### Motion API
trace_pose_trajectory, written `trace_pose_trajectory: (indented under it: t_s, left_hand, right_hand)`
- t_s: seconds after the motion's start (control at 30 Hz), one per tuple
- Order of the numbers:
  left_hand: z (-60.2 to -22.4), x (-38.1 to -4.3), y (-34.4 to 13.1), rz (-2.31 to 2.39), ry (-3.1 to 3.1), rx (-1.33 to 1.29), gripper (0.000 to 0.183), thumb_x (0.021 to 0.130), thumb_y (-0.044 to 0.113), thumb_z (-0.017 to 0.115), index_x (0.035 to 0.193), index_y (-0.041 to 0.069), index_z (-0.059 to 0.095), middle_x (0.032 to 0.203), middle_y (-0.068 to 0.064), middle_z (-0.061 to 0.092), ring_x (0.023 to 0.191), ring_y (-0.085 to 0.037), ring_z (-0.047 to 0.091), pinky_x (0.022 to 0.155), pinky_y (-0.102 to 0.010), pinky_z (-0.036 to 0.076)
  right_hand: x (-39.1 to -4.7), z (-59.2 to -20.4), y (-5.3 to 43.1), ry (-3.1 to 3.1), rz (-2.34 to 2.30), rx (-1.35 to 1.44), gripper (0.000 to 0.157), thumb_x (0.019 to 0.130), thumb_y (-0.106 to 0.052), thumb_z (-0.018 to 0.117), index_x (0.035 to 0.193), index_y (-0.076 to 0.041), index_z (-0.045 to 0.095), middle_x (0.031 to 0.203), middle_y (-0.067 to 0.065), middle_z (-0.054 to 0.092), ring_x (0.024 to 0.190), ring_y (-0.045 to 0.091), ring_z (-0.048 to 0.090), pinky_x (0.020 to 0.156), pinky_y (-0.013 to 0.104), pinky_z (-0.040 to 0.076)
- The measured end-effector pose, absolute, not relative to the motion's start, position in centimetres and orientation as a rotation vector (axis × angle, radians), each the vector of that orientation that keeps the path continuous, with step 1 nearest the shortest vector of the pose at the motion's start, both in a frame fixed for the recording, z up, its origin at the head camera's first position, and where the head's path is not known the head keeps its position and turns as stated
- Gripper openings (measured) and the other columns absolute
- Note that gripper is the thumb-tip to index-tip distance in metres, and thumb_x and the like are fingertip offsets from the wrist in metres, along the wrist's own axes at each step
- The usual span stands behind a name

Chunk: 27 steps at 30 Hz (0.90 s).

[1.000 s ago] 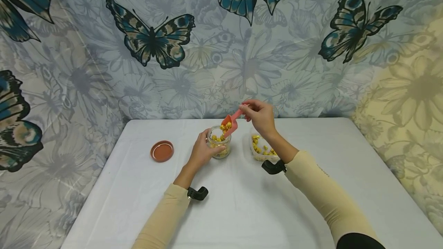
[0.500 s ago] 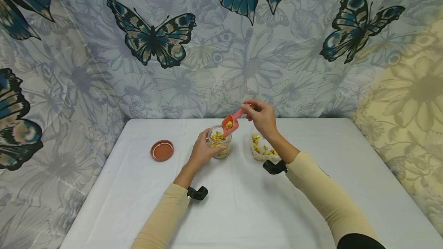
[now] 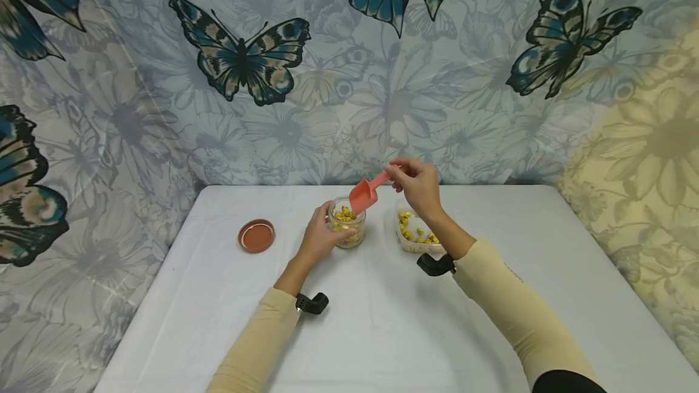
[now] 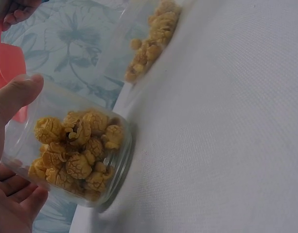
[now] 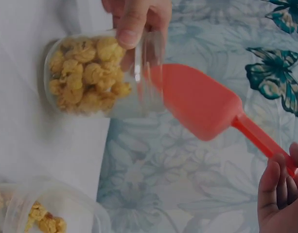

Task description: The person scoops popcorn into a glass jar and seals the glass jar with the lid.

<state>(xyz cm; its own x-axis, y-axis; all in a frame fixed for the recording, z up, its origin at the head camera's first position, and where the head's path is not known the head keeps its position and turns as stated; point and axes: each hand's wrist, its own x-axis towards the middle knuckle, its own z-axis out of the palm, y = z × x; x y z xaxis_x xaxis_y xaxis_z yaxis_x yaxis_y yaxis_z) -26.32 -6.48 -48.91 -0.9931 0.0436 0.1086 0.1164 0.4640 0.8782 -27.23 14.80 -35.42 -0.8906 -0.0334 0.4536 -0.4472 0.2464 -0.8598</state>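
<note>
Butterfly-print backdrop (image 3: pixel 393 102) fills the bg, grey-blue florals w/ a yellowish patch far R. White table (image 3: pixel 371 332) runs back to it.

R sleeve (image 3: pixel 513 302), cream w/ a black section at frame bottom, reaches in from lower R; L sleeve (image 3: pixel 259 344), also cream, from lower L.

R hand (image 3: pixel 416 187) is up above the table, R of the jar, pinching the scoop's handle near its end btwn thumb & fingers. L hand (image 3: pixel 320 236) is wrapped round the jar, thumb on one side, fingers on the other.

Clear container (image 3: pixel 420 248), low & boxy, sits on the table just R of the jar, not touching it; R forearm hides part of it in head view.

Glass jar (image 5: pixel 134 104) stands upright on the table, btwn lid & container. Pink-red scoop (image 5: pixel 202 99) slants down from R hand, bowl's lower end inside the jar mouth; can't tell if it touches the rim.

Brown lid (image 3: pixel 256 236), round, lies flat on the table L of the jar, well apart.

Black wrist devices (image 3: pixel 313 304), one per wrist.

Smallest: popcorn pcs (image 4: pixel 78 155), golden, heaped in the jar; more pcs in the container, mostly along its L & near sides.
</note>
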Motion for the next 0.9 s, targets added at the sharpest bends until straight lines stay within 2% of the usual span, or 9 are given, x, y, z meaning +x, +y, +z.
trace_pose_trajectory:
  t_s: [0.07, 0.2, 0.3, 0.43, 0.9]
  left_hand:
    - [-48.9, -26.3, -6.5, -1.586, -2.628, -0.151, 0.088, 0.074, 0.034, 0.084, 0.144, 0.005, 0.039, 0.139, -0.018, 0.048, 0.124, -0.037, 0.052, 0.103, -0.051, 0.045]
    - [-48.8, -26.2, -6.6, -1.597, -2.623, -0.156, 0.087, 0.075, 0.034, 0.084, 0.144, 0.005, 0.04, 0.138, -0.018, 0.049, 0.125, -0.037, 0.052, 0.104, -0.051, 0.045]
    - [-48.8, -26.2, -6.6, -1.601, -2.617, -0.153, 0.087, 0.074, 0.034, 0.084, 0.143, 0.005, 0.041, 0.138, -0.018, 0.049, 0.125, -0.037, 0.052, 0.104, -0.051, 0.045]
    - [-48.9, -26.3, -6.6, -1.604, -2.607, -0.168, 0.087, 0.074, 0.033, 0.084, 0.143, 0.004, 0.041, 0.138, -0.018, 0.049, 0.125, -0.036, 0.052, 0.105, -0.05, 0.045]
    - [-49.0, -26.3, -6.6, -1.65, -2.581, -0.167, 0.088, 0.073, 0.03, 0.085, 0.144, 0.005, 0.04, 0.141, -0.016, 0.048, 0.13, -0.032, 0.049, 0.109, -0.047, 0.043]
  right_hand:
    - [-27.3, -35.8, 15.2, -2.179, 1.719, 0.417, 0.023, 0.091, -0.002, 0.065, 0.104, 0.016, 0.067, 0.084, 0.038, 0.065, 0.054, 0.009, 0.059, 0.053, 0.018, 0.053]
    - [-27.5, -36.3, 15.8, -2.184, 1.774, 0.355, 0.023, 0.092, -0.004, 0.065, 0.106, 0.013, 0.068, 0.078, 0.023, 0.068, 0.055, 0.007, 0.059, 0.053, 0.017, 0.052]
    - [-27.5, -36.5, 16.2, -2.183, 1.808, 0.323, 0.023, 0.092, -0.005, 0.065, 0.106, 0.013, 0.068, 0.072, 0.005, 0.068, 0.055, 0.007, 0.06, 0.053, 0.018, 0.052]
    - [-27.6, -36.8, 16.4, -2.172, 1.845, 0.296, 0.024, 0.092, -0.004, 0.065, 0.107, 0.014, 0.067, 0.069, -0.005, 0.066, 0.056, 0.006, 0.06, 0.054, 0.018, 0.053]
    - [-29.2, -39.4, 17.2, -2.091, 1.977, 0.171, 0.034, 0.091, -0.016, 0.069, 0.112, 0.01, 0.067, 0.074, -0.011, 0.069, 0.057, 0.003, 0.062, 0.056, 0.018, 0.056]
